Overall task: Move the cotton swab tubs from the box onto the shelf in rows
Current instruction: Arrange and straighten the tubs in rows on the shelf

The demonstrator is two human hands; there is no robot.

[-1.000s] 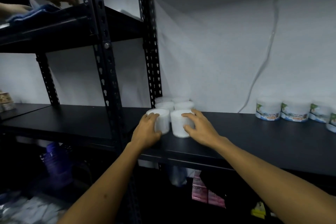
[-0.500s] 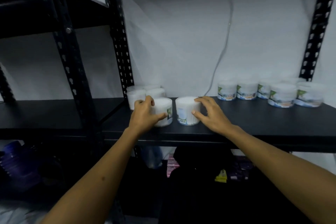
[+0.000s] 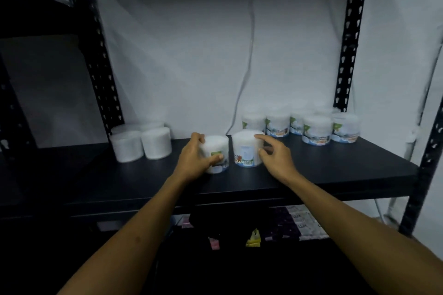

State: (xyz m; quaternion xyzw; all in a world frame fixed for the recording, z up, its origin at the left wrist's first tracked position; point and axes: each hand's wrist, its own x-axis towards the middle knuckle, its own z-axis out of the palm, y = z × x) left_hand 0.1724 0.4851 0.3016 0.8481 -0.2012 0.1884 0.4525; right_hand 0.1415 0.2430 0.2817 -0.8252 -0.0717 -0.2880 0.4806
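Black metal shelf (image 3: 311, 170) carries every tub in view, and the box they come from is not in sight, so what is left to unload cannot be judged. Two tubs stand mid-shelf, just apart from each other. The left hand (image 3: 194, 158) grips the left tub (image 3: 215, 151), thumb across its front and fingers curled round its far side. The right hand (image 3: 275, 155) lies against the right tub (image 3: 247, 148); its fingers are loosely spread, one fingertip on the upper edge, and whether they truly hold the tub or only touch it is hard to tell through the blur. To the right, a cluster of labelled tubs (image 3: 316, 129) is already set near the back wall in what looks like two short rows. To the left, near the upright post, plain white tubs (image 3: 141, 143) sit grouped with their labels turned away or absent. The job appears partly done, with these two tubs probably being slid toward a row. The right tub shows a barcode and a blue-edged label; the far tubs read something like "COTTON BUDS", though it is blurred. Below the shelf, packets (image 3: 304, 223) marked "LUX" are legible.
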